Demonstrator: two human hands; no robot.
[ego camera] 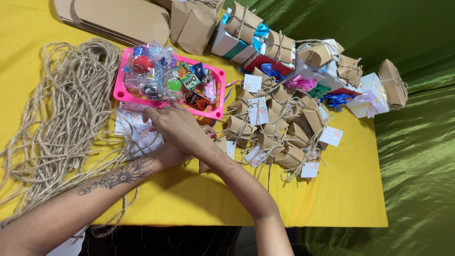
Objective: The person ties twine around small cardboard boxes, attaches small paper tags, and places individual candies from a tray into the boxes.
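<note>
- Lying far left on the yellow worktop (332, 189): loose jute twine (61, 109) in long loops, some strands trailing towards the stack of tags.
- Lying at the top left: flat kraft box blanks (118, 19), stacked and unfolded.
- Crossing low left: tattooed left forearm (118, 178), running up under the other wrist. Left hand hidden there; cannot tell whether spread, closed or holding anything.
- Sitting above the hands: pink plastic tray (124, 95), carrying wrapped sweets and small toys.
- Lying just below the tray: white paper tags (137, 135), a loose, fanned stack. This is the thing being handled.
- Reaching over the tags: right hand (177, 128), fingers stretched and close together, tips touching the top tags, not closing round anything visible.
- Judged best handling: sliding one tag off with a fingertip rather than pinching the pile, keeping the twine strands clear of the stack, pressing lightly to avoid creasing the paper.
- Resting beside the right wrist: small kraft box (219, 144), partly covered.
- Piling up at centre right: tied kraft pillow boxes (279, 128) with tags attached.
- Standing further right: white ribboned gift boxes (372, 95).
- Hanging at the far right: green cloth (417, 156).
</note>
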